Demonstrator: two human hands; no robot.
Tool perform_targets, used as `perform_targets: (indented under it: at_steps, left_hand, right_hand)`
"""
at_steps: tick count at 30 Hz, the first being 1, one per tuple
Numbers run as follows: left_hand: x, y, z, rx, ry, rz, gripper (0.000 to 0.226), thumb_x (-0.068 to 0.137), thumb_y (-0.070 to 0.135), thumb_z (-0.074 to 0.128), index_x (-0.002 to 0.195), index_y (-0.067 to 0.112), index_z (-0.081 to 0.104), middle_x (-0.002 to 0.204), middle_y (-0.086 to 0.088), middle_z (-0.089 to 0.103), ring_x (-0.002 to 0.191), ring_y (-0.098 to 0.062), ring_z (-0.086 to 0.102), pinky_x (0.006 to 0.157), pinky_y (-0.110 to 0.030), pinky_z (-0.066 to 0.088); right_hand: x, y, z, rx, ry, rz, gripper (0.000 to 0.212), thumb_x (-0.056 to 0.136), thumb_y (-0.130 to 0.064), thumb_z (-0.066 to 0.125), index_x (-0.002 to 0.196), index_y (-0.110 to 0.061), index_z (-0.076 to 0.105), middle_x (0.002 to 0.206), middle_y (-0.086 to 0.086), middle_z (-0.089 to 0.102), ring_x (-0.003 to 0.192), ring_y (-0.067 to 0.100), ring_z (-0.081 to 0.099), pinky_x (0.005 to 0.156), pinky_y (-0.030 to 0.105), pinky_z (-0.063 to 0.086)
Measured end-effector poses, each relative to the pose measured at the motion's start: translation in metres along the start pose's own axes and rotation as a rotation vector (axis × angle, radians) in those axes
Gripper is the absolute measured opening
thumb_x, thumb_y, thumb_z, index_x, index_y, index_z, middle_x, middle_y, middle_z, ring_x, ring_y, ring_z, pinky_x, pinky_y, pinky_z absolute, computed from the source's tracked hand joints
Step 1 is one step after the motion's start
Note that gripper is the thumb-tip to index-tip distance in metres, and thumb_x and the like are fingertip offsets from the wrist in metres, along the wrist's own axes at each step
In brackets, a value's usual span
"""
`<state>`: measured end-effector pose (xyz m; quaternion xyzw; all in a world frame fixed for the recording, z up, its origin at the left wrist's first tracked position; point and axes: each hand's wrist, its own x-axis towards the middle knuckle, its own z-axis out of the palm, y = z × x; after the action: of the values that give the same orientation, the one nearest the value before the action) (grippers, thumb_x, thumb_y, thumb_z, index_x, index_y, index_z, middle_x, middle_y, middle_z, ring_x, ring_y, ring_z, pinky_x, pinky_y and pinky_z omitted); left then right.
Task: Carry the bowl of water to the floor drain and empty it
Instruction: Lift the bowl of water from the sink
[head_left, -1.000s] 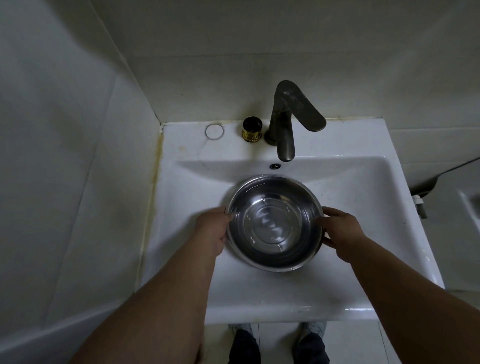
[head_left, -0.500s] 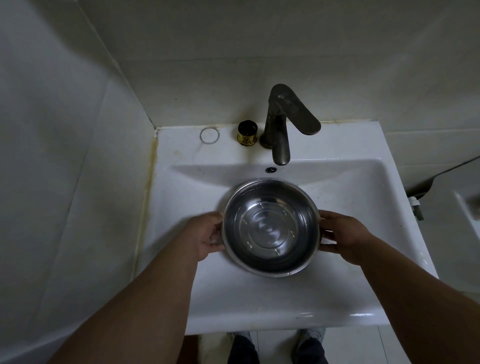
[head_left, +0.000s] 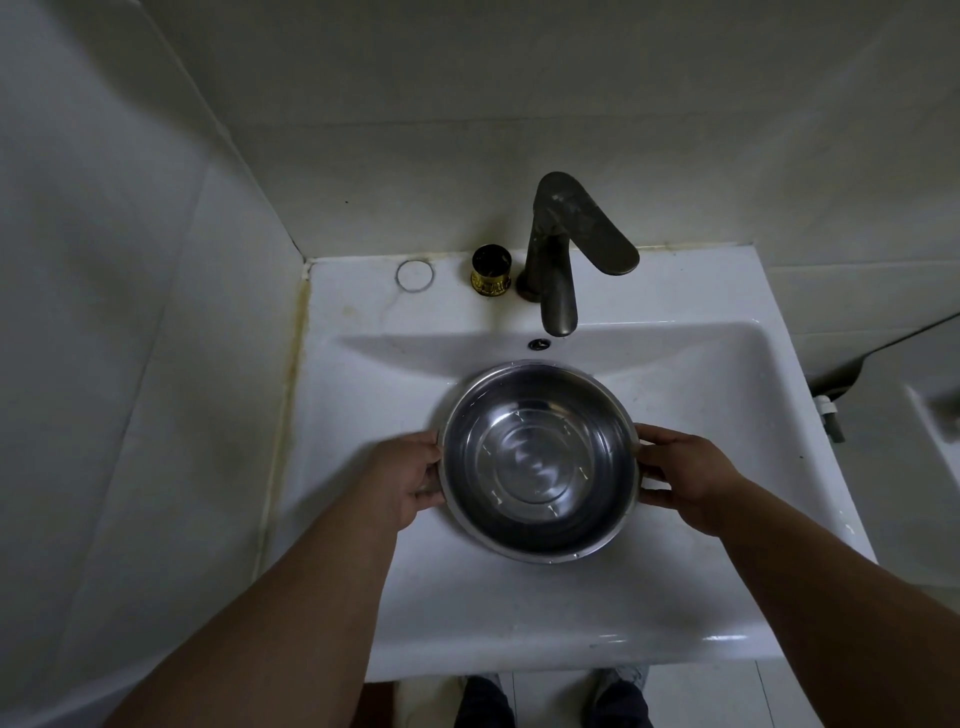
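Observation:
A round stainless-steel bowl (head_left: 540, 462) with water in it is held level over the white sink basin (head_left: 701, 395). My left hand (head_left: 410, 480) grips its left rim, fingers wrapped under the edge. Gripping the right rim is my right hand (head_left: 680, 475), thumb on top. The bowl is in front of the tap spout. No floor drain is in view.
A dark tap (head_left: 563, 254) stands at the back of the sink, beside a small brass-and-black cap (head_left: 491, 270) and a ring mark (head_left: 414, 274). Tiled walls close in on the left and behind. A second white fixture (head_left: 935, 415) is at the right. My feet (head_left: 550, 696) show below the sink's front edge.
Both hands have closed more firmly on the bowl's rim and the bowl has come slightly toward me and up from the basin. The view has shifted a little.

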<state>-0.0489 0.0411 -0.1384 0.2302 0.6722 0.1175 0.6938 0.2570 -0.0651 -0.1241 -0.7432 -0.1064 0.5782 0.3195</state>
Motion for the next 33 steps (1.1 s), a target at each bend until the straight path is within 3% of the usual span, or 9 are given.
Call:
perform_targets:
  at_steps: [9, 15, 25, 33]
  left_hand:
    - [-0.003, -0.003, 0.001, 0.006, 0.014, 0.029, 0.029, 0.101, 0.003, 0.048, 0.102, 0.022, 0.070, 0.065, 0.006, 0.078, 0.058, -0.010, 0.071, 0.046, -0.026, 0.056]
    - [-0.006, -0.006, 0.002, 0.017, -0.001, 0.030, 0.027, 0.100, 0.005, 0.050, 0.104, 0.021, 0.072, 0.072, 0.003, 0.080, 0.068, -0.015, 0.072, 0.059, -0.031, 0.056]
    - [-0.025, -0.004, 0.003, 0.014, -0.004, 0.079, 0.025, 0.098, 0.005, 0.052, 0.095, 0.018, 0.074, 0.068, 0.003, 0.078, 0.056, -0.013, 0.072, 0.058, -0.029, 0.056]
    - [-0.052, 0.002, 0.008, 0.047, -0.010, 0.100, 0.023, 0.097, 0.011, 0.056, 0.098, 0.017, 0.078, 0.083, -0.004, 0.080, 0.073, -0.021, 0.074, 0.066, -0.035, 0.058]
  right_hand:
    - [-0.001, 0.001, -0.001, -0.010, -0.020, -0.024, 0.036, 0.096, 0.003, 0.056, 0.104, -0.025, 0.078, 0.114, 0.022, 0.075, 0.091, 0.027, 0.070, 0.059, 0.033, 0.062]
    - [-0.003, 0.002, -0.003, -0.031, -0.012, -0.030, 0.037, 0.095, 0.004, 0.057, 0.107, -0.022, 0.079, 0.110, 0.022, 0.075, 0.089, 0.028, 0.071, 0.060, 0.034, 0.062]
    - [-0.023, -0.005, -0.011, -0.034, 0.000, -0.043, 0.038, 0.094, 0.005, 0.058, 0.100, -0.025, 0.079, 0.097, 0.015, 0.080, 0.091, 0.032, 0.075, 0.056, 0.033, 0.063]
    - [-0.049, -0.016, -0.026, -0.025, -0.013, -0.072, 0.039, 0.093, 0.005, 0.058, 0.097, -0.028, 0.080, 0.093, 0.013, 0.081, 0.089, 0.029, 0.076, 0.060, 0.034, 0.063]
